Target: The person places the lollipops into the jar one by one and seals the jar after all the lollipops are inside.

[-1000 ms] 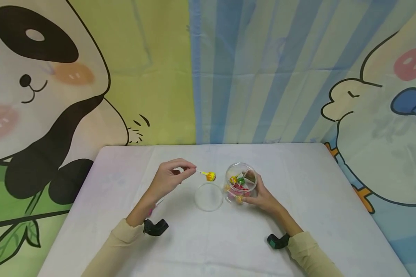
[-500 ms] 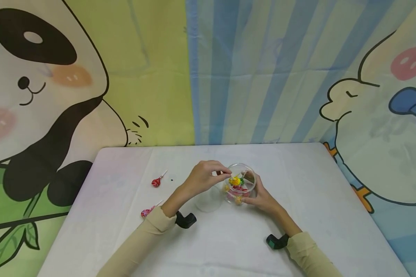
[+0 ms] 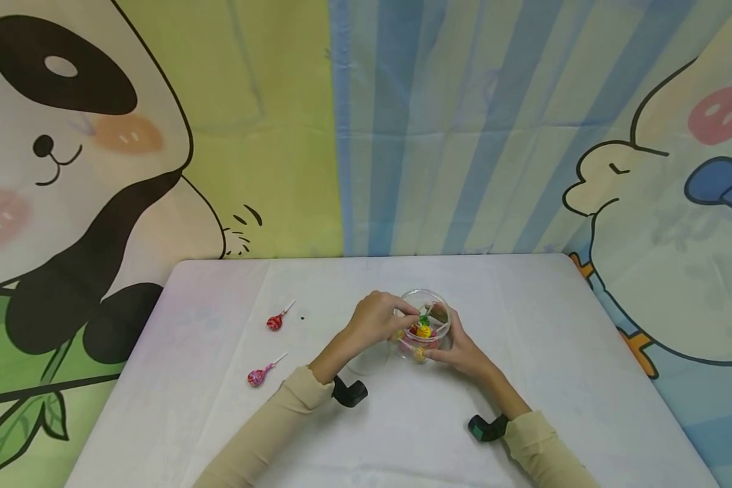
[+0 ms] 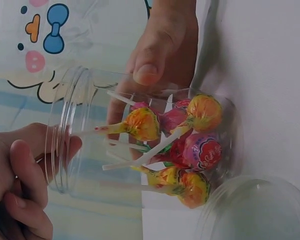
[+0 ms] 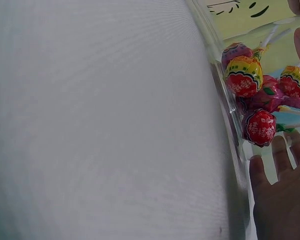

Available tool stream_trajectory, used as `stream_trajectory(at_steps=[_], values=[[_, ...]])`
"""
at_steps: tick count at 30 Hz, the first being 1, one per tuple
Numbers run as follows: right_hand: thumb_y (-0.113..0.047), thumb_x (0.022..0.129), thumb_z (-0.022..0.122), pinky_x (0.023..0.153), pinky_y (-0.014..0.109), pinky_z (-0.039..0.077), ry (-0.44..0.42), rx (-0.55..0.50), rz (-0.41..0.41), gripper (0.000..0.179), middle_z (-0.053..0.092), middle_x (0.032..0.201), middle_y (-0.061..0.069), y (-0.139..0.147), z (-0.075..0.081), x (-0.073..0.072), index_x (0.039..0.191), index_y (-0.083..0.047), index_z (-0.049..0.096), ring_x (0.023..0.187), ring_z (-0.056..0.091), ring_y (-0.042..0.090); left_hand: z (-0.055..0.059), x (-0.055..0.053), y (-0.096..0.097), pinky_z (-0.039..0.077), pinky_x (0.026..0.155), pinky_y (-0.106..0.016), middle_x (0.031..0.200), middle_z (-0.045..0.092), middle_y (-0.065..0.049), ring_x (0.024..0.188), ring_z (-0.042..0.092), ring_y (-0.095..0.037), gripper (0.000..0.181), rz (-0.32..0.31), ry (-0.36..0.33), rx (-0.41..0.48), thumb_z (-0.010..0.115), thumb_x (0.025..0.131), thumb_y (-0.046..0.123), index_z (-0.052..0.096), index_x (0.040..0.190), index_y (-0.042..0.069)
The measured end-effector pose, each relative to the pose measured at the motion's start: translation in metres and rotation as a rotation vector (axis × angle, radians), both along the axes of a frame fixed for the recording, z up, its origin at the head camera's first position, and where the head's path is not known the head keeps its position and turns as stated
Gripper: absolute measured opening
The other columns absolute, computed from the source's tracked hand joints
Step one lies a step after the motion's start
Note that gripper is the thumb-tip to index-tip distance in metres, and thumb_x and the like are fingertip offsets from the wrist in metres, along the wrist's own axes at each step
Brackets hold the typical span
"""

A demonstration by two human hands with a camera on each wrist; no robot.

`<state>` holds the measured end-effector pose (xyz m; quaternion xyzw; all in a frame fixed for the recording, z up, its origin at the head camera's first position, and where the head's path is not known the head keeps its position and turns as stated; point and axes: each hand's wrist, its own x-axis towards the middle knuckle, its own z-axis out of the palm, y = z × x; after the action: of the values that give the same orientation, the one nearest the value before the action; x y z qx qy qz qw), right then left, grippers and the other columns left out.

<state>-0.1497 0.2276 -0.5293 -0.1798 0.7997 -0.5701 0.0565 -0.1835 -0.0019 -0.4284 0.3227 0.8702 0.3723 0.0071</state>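
Observation:
My left hand is at the mouth of a clear round jar, its fingertips just inside the rim. Thumb and finger pinch the white stick of a yellow lollipop, whose wrapped head hangs inside the jar. Several other wrapped lollipops, among them a pink one and a red one, lie at the jar's bottom, sticks pointing up. My right hand grips the jar from its right side, fingers behind and thumb in front. The jar stands upright on the table.
A clear round lid lies flat just left of the jar, partly behind my left wrist. Farther left on the white table lie a red lollipop and a pink-purple lollipop. A printed curtain hangs behind the table.
My left hand has carried the yellow lollipop rightward from over the lid, then down into the jar. The two lollipops on the left have come into fuller view. My right hand has stayed on the jar.

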Motion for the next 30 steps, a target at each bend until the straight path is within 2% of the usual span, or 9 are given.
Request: stream_trajectory(at_steps=[4, 8, 12, 14, 17, 20, 23, 26, 30], values=[[-0.013, 0.081, 0.076, 0.112, 0.07, 0.006, 0.036, 0.019, -0.003, 0.096, 0.025, 0.155, 0.024, 0.001, -0.002, 0.0, 0.152, -0.012, 0.012, 0.145, 0.018, 0.045, 0.002, 0.0, 0.001, 0.025, 0.039, -0.017, 0.073, 0.075, -0.001, 0.034, 0.043, 0.0, 0.016, 0.01, -0.022, -0.019, 0.073, 0.086, 0.023, 0.079, 0.097, 0.013], [-0.013, 0.081, 0.075, 0.11, 0.071, 0.011, 0.07, 0.035, 0.0, 0.096, 0.026, 0.153, 0.026, 0.001, -0.003, 0.0, 0.152, -0.012, 0.012, 0.143, 0.022, 0.047, 0.004, 0.0, 0.002, 0.026, 0.039, -0.017, 0.077, 0.075, -0.001, 0.036, 0.045, -0.001, 0.016, 0.019, -0.038, -0.078, 0.072, 0.087, 0.025, 0.079, 0.097, 0.015], [-0.012, 0.08, 0.076, 0.112, 0.07, 0.007, 0.026, 0.015, -0.005, 0.096, 0.025, 0.155, 0.025, 0.0, -0.004, -0.001, 0.152, -0.01, 0.012, 0.145, 0.019, 0.047, 0.007, 0.003, 0.002, 0.028, 0.04, -0.018, 0.087, 0.077, 0.0, 0.041, 0.048, -0.003, 0.016, 0.04, -0.016, -0.148, 0.071, 0.088, 0.026, 0.079, 0.099, 0.017], [-0.011, 0.08, 0.076, 0.113, 0.069, 0.005, 0.002, 0.016, -0.009, 0.096, 0.024, 0.156, 0.026, 0.0, -0.003, -0.001, 0.151, -0.009, 0.012, 0.146, 0.017, 0.046, 0.01, 0.007, -0.001, 0.031, 0.041, -0.018, 0.092, 0.076, 0.002, 0.049, 0.051, -0.003, 0.017, 0.058, 0.012, -0.169, 0.07, 0.089, 0.028, 0.078, 0.101, 0.019], [-0.012, 0.08, 0.077, 0.113, 0.068, 0.006, -0.023, 0.048, -0.025, 0.097, 0.021, 0.158, 0.023, -0.002, -0.002, -0.001, 0.152, -0.009, 0.011, 0.147, 0.014, 0.045, 0.016, 0.017, -0.013, 0.036, 0.045, -0.019, 0.097, 0.076, 0.003, 0.053, 0.053, -0.002, 0.02, 0.091, 0.069, -0.148, 0.069, 0.09, 0.028, 0.077, 0.105, 0.018], [-0.013, 0.08, 0.078, 0.114, 0.068, 0.005, -0.038, 0.061, -0.039, 0.099, 0.021, 0.158, 0.02, -0.003, -0.001, -0.001, 0.152, -0.012, 0.011, 0.149, 0.013, 0.043, 0.021, 0.034, -0.037, 0.04, 0.049, -0.017, 0.097, 0.075, 0.004, 0.051, 0.053, 0.002, 0.02, 0.142, 0.139, -0.086, 0.07, 0.089, 0.027, 0.077, 0.105, 0.017], [-0.013, 0.079, 0.078, 0.114, 0.067, 0.005, -0.049, 0.061, -0.045, 0.1, 0.021, 0.159, 0.018, -0.003, 0.0, -0.002, 0.152, -0.013, 0.011, 0.149, 0.013, 0.041, 0.022, 0.058, -0.069, 0.039, 0.049, -0.015, 0.094, 0.075, 0.006, 0.045, 0.047, 0.008, 0.018, 0.199, 0.172, -0.027, 0.074, 0.085, 0.024, 0.077, 0.101, 0.018], [-0.013, 0.078, 0.078, 0.114, 0.067, 0.005, -0.062, 0.063, -0.055, 0.101, 0.02, 0.159, 0.019, -0.002, 0.0, -0.002, 0.152, -0.013, 0.01, 0.149, 0.013, 0.041, 0.01, 0.086, -0.103, 0.035, 0.043, -0.014, 0.093, 0.075, 0.009, 0.043, 0.041, 0.013, 0.015, 0.248, 0.114, 0.007, 0.076, 0.083, 0.022, 0.077, 0.098, 0.021], [-0.013, 0.078, 0.079, 0.114, 0.068, 0.005, -0.076, 0.067, -0.063, 0.101, 0.02, 0.158, 0.02, -0.002, 0.0, -0.002, 0.152, -0.012, 0.01, 0.149, 0.013, 0.043, -0.017, 0.128, -0.138, 0.034, 0.041, -0.016, 0.09, 0.072, 0.017, 0.037, 0.038, 0.012, 0.014, 0.344, -0.066, 0.005, 0.077, 0.082, 0.022, 0.076, 0.095, 0.027]])
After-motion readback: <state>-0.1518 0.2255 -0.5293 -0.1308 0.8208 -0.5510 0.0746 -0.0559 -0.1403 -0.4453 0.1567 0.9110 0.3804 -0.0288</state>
